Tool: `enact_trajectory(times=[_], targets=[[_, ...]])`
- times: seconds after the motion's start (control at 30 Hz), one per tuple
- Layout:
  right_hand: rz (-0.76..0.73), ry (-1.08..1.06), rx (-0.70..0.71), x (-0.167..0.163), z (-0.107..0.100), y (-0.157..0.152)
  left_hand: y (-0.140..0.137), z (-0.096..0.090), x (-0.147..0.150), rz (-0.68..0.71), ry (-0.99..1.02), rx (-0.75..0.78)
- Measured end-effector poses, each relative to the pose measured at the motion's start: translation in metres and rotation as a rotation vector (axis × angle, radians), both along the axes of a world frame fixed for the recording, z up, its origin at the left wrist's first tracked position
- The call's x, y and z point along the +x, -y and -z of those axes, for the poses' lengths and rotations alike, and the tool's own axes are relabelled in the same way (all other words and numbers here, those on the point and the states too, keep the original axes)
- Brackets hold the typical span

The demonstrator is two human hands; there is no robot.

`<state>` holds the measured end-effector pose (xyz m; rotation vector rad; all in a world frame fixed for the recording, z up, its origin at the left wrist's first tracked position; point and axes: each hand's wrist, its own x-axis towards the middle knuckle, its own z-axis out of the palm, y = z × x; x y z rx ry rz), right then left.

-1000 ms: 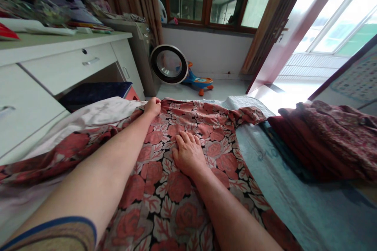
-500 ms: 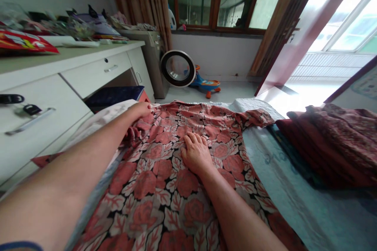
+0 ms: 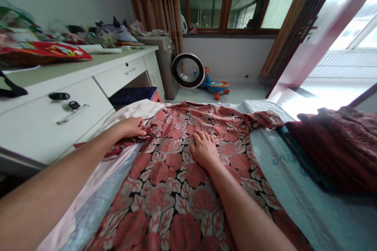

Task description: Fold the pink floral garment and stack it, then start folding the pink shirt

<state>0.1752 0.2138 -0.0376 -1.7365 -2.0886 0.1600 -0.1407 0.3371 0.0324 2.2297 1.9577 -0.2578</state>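
Note:
A long floral dress [image 3: 166,172] in red, grey and black lies spread over a pale blue sheet [image 3: 273,180]. One short sleeve [image 3: 266,119] stretches out to the right. At the left shoulder, my left hand [image 3: 131,127] has its fingers closed on bunched sleeve cloth. Its fingertips are partly hidden in the folds. My right hand [image 3: 205,149] rests flat on the upper middle of the dress, fingers a little apart and holding nothing. Under the left forearm a dark red piece of cloth shows, beside a whitish cloth [image 3: 138,109].
Folded dark red clothes [image 3: 338,145] are stacked at the right. A white desk [image 3: 129,60] with drawers and clutter stands left. Beyond the bed are a washing machine with its round door [image 3: 187,71] ajar and a blue and orange ride-on toy [image 3: 216,85].
My left hand has come back from the shoulder's far edge, nearer to me along the left sleeve. My right hand stays on the dress. The view has turned slightly left.

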Motion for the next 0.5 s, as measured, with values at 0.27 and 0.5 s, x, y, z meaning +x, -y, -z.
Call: enact_trajectory(times=[0.27, 0.5], targets=[[-0.001, 0.006, 0.01, 0.001, 0.001, 0.001, 0.025, -0.009, 0.002, -0.158, 0.432, 0.039], [0.005, 0.001, 0.004, 0.001, 0.001, 0.0, 0.04, -0.014, 0.01, -0.45, 1.162, -0.185]])
